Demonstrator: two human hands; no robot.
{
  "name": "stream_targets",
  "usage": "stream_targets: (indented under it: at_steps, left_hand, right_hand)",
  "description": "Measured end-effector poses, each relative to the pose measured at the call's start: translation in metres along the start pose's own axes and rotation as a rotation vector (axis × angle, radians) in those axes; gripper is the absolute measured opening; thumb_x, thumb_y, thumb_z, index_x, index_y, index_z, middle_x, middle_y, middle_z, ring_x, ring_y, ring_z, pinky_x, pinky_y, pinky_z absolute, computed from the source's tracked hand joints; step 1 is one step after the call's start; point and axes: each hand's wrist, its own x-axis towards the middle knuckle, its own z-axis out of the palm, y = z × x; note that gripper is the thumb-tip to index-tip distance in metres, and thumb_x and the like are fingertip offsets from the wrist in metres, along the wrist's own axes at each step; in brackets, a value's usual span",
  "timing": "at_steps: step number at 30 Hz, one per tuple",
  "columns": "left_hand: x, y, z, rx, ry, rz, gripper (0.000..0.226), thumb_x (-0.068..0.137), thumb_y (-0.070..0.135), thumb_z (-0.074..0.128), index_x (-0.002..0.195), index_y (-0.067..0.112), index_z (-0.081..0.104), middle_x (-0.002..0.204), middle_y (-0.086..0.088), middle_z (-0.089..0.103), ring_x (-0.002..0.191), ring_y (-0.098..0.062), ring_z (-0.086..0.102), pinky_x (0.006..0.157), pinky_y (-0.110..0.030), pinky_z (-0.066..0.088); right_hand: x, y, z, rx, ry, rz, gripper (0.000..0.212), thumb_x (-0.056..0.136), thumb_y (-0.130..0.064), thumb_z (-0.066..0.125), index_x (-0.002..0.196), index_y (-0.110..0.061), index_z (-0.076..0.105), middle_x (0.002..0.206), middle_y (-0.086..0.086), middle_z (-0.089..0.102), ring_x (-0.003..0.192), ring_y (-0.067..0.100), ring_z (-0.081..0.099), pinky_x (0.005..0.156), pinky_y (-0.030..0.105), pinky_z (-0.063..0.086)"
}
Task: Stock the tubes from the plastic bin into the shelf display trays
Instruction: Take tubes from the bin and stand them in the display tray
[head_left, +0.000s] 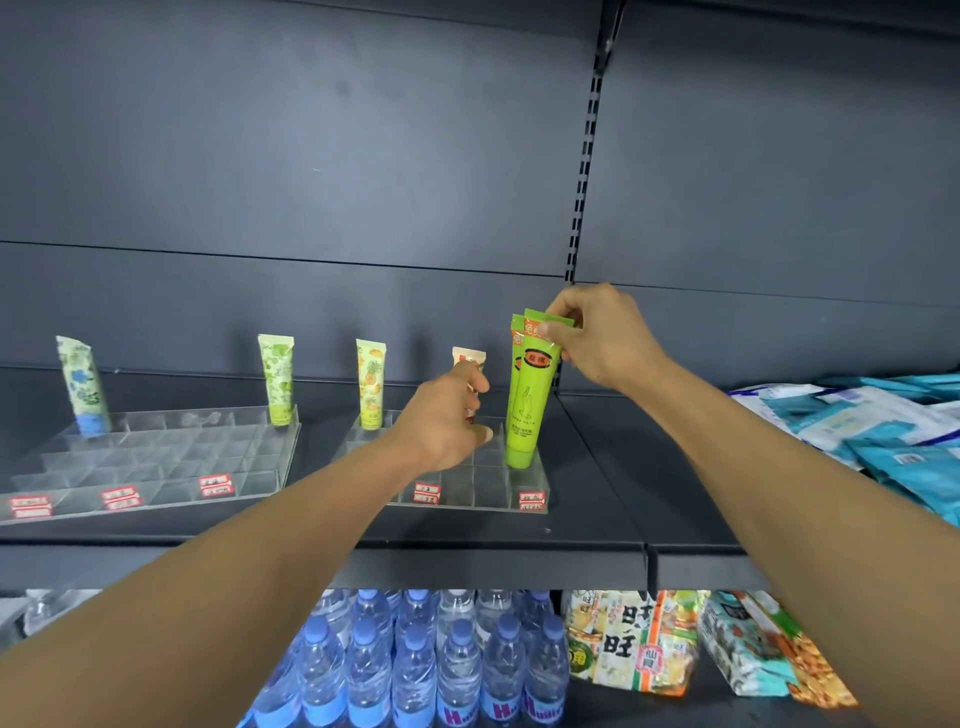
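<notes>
Two clear acrylic display trays sit on the dark shelf, the left tray (156, 457) and the right tray (467, 493). My right hand (597, 338) pinches the flat top of a bright green tube (530, 405), which stands cap-down in the right tray's right column, with a second green tube close behind it. My left hand (447, 415) curls its fingers around a pale tube with red print (467, 358) standing in the middle of that tray. A yellow pineapple tube (371, 384) stands at the tray's back left. The left tray holds a blue-flowered tube (83, 384) and a green-patterned tube (278, 379).
Blue and white packets (872, 421) are piled on the shelf to the right. Below the shelf edge stand several water bottles (415, 665) and snack bags (639, 644). A slotted upright (584, 166) runs up the dark back panel. Red price labels mark the tray fronts.
</notes>
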Motion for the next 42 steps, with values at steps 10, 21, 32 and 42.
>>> stream_targets:
  at_steps: [10, 21, 32, 42]
  left_hand:
    - [-0.013, -0.003, -0.011, 0.058, -0.012, -0.015, 0.044, 0.081, 0.011, 0.070, 0.117, 0.016, 0.046, 0.098, 0.001, 0.049, 0.093, -0.018, 0.051, 0.078, -0.023, 0.042]
    - [-0.021, -0.008, -0.017, 0.103, -0.031, -0.011, 0.039, 0.082, 0.011, 0.068, 0.115, 0.016, 0.047, 0.099, -0.002, 0.053, 0.097, -0.020, 0.054, 0.082, -0.026, 0.045]
    - [-0.025, -0.008, -0.022, 0.115, -0.055, -0.023, 0.042, 0.082, 0.010, 0.069, 0.116, 0.015, 0.046, 0.099, 0.000, 0.051, 0.095, -0.019, 0.053, 0.086, -0.027, 0.046]
    - [-0.037, 0.003, -0.032, 0.164, -0.051, 0.012, 0.043, 0.082, 0.010, 0.068, 0.118, 0.014, 0.046, 0.099, -0.002, 0.054, 0.096, -0.022, 0.055, 0.088, -0.031, 0.047]
  right_hand:
    - [-0.001, -0.006, 0.001, -0.039, 0.024, 0.017, 0.011, 0.090, -0.020, 0.062, 0.083, -0.012, 0.064, 0.083, 0.006, 0.062, 0.070, 0.019, 0.057, 0.057, 0.024, 0.045]
    - [-0.002, -0.012, 0.003, -0.057, 0.017, 0.020, 0.011, 0.090, -0.018, 0.062, 0.084, -0.010, 0.065, 0.079, 0.003, 0.057, 0.071, 0.017, 0.051, 0.058, 0.024, 0.037]
    - [-0.011, -0.007, 0.013, -0.129, -0.001, 0.051, 0.015, 0.092, -0.019, 0.060, 0.092, -0.006, 0.066, 0.082, 0.006, 0.057, 0.061, 0.014, 0.048, 0.045, 0.015, 0.032]
    - [-0.022, -0.017, 0.004, -0.209, 0.016, 0.079, 0.042, 0.087, -0.031, 0.064, 0.122, -0.011, 0.052, 0.124, 0.009, 0.055, 0.114, 0.025, 0.051, 0.092, 0.037, 0.046]
